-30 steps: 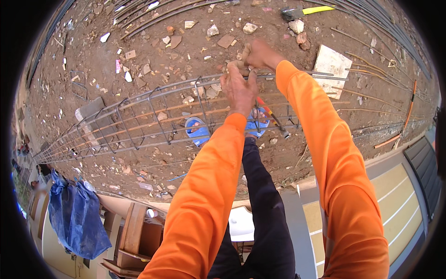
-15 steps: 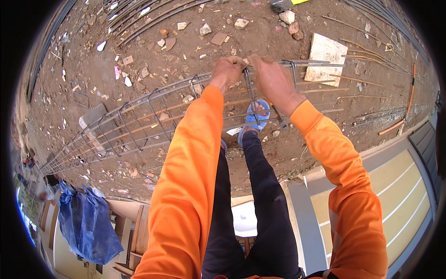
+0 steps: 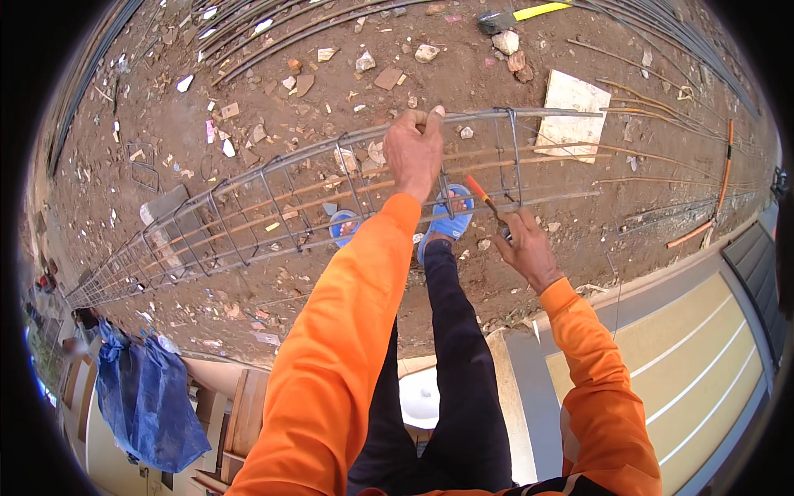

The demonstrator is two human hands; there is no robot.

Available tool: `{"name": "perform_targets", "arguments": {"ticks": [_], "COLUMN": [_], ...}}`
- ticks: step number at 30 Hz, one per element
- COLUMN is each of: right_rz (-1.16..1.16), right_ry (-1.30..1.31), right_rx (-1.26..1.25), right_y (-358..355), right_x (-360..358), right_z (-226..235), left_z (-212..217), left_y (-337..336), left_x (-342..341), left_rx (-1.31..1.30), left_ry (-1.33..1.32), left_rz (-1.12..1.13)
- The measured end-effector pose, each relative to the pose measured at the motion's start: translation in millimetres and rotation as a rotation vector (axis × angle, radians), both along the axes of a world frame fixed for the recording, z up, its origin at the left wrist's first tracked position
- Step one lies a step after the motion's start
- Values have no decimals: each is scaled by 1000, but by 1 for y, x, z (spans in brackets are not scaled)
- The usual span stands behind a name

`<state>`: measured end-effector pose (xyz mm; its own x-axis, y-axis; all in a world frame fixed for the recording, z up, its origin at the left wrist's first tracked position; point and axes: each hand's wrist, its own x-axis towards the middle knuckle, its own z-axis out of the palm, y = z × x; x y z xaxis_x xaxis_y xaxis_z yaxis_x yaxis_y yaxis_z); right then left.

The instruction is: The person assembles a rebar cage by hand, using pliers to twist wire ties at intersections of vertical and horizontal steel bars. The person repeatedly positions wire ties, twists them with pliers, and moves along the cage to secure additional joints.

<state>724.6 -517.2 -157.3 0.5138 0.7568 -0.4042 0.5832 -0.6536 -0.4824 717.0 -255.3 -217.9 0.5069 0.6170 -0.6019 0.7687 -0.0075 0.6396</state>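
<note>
A long cage of steel bars and square ties (image 3: 273, 198) lies across the dirt from lower left to upper right. My left hand (image 3: 413, 153) grips its top bar near the right end. My right hand (image 3: 525, 248) is lower and to the right, closed on a red-handled tool (image 3: 484, 194) whose tip points up at the cage's lower bar. Both sleeves are orange. My feet in blue sandals (image 3: 451, 217) stand under the cage.
Loose rebar lengths (image 3: 273, 37) lie at the top, rusty rods (image 3: 662, 91) at the right. Stones, rubble and a pale flat slab (image 3: 572, 114) dot the dirt. A yellow-handled hammer (image 3: 521, 15) lies at the top. A blue tarp bundle (image 3: 145, 405) sits lower left; a concrete ledge (image 3: 662, 364) runs lower right.
My right hand has dropped away from the top bar, down and to the right, holding the red-handled tool. My left hand stays on the top bar. The view has shifted.
</note>
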Motion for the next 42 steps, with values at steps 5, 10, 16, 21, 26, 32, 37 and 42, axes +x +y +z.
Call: {"name": "perform_targets", "arguments": {"ticks": [5, 10, 16, 21, 26, 32, 37, 42], "right_rz": [-677, -1095, -532, 217, 201, 254, 295, 523], "right_ry": [143, 1175, 799, 350, 488, 551, 471, 166], "right_rx": [498, 922, -33, -544, -655, -736, -649, -327], "right_y": [3, 92, 153, 122, 138, 163, 146, 109], "right_x": [21, 79, 147, 165, 156, 154, 149, 149], "right_z": [133, 131, 110, 38, 23, 30, 19, -13], "left_z": [18, 7, 47, 50, 49, 44, 46, 32], "left_y": [-44, -56, -54, -57, -58, -60, -62, -78], "left_x": [22, 33, 6, -3, -11, -12, -9, 1], "left_rx": [-1021, -1234, -872, -950, -1001, -1005, -989, -827], "left_ry": [-172, -509, -248, -293, -339, -386, -363, -337], "left_rz": [965, 1437, 1256, 1219, 1265, 1298, 1288, 1274]}}
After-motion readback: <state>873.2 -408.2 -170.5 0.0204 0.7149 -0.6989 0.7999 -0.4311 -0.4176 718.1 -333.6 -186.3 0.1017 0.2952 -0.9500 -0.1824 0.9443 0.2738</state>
